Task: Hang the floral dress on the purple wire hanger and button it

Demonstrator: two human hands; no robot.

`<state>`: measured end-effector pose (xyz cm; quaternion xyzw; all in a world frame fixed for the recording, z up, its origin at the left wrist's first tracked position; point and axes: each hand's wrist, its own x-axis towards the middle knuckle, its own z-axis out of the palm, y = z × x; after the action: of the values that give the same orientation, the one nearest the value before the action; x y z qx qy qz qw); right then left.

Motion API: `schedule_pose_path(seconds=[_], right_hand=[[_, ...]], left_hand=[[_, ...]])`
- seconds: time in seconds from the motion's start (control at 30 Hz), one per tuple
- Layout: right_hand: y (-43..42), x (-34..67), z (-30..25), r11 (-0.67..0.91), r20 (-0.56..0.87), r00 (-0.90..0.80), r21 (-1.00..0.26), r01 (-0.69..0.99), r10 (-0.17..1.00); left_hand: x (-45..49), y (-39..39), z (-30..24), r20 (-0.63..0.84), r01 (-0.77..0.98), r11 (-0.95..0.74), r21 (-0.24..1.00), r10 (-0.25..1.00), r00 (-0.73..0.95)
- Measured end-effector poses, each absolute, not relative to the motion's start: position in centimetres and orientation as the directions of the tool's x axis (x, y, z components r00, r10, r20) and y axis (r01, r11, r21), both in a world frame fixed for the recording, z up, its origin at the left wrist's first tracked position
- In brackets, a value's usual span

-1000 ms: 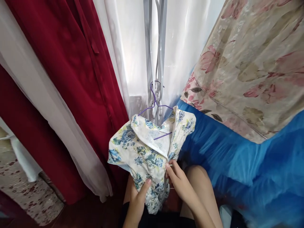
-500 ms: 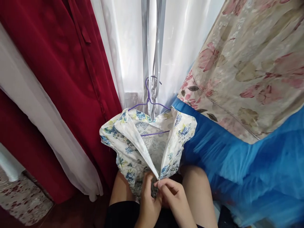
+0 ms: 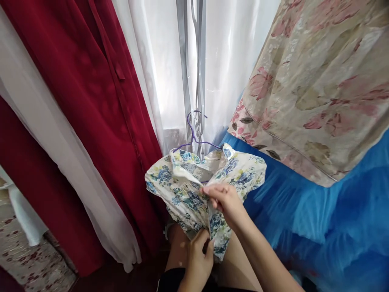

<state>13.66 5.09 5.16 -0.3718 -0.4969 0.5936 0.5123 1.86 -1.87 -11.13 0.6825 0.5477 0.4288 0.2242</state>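
Observation:
A small white dress with blue and yellow flowers (image 3: 182, 186) hangs on a thin purple wire hanger (image 3: 194, 140), hooked on a grey metal window grille (image 3: 194, 81). My right hand (image 3: 225, 200) pinches the front opening of the dress near its chest, fingers closed on the cloth. My left hand (image 3: 197, 255) grips the lower part of the dress from below, fingers wrapped round the fabric. My bare knees show under the dress.
A dark red curtain (image 3: 85, 101) and a sheer white curtain (image 3: 152, 61) hang at the left and behind. At the right a beige cloth with pink flowers (image 3: 319, 81) lies over blue tulle (image 3: 304, 219). A patterned floor (image 3: 33, 263) shows at the lower left.
The open front of the dress has been drawn together. My right hand moved up from the lower edge to the chest; my left hand stays low on the fabric.

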Motion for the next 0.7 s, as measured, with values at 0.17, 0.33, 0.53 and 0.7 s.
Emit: schedule_pose_path(seconds=[0.17,0.33,0.53,0.7], right_hand=[[8.9,11.9,9.5,0.081,0.165,-0.204,-0.927,-0.366,0.965],[9.1,11.5,9.8,0.091,0.177,-0.162,-0.897,-0.433,0.971],[8.3,13.1,10.6,0.195,0.266,-0.144,-0.905,-0.378,0.953],[6.9,14.1,10.1,0.257,0.301,-0.142,-0.929,-0.265,0.943]], left_hand=[[0.6,0.3,-12.2,0.324,0.626,-0.283,0.727,0.945,0.051],[1.1,1.1,-12.2,0.184,0.657,-0.243,0.714,0.97,0.159],[-0.5,3.1,-5.4,0.155,0.52,-0.391,0.759,0.885,0.439],[-3.3,4.7,4.6,0.623,0.32,-0.587,0.744,0.782,-0.013]])
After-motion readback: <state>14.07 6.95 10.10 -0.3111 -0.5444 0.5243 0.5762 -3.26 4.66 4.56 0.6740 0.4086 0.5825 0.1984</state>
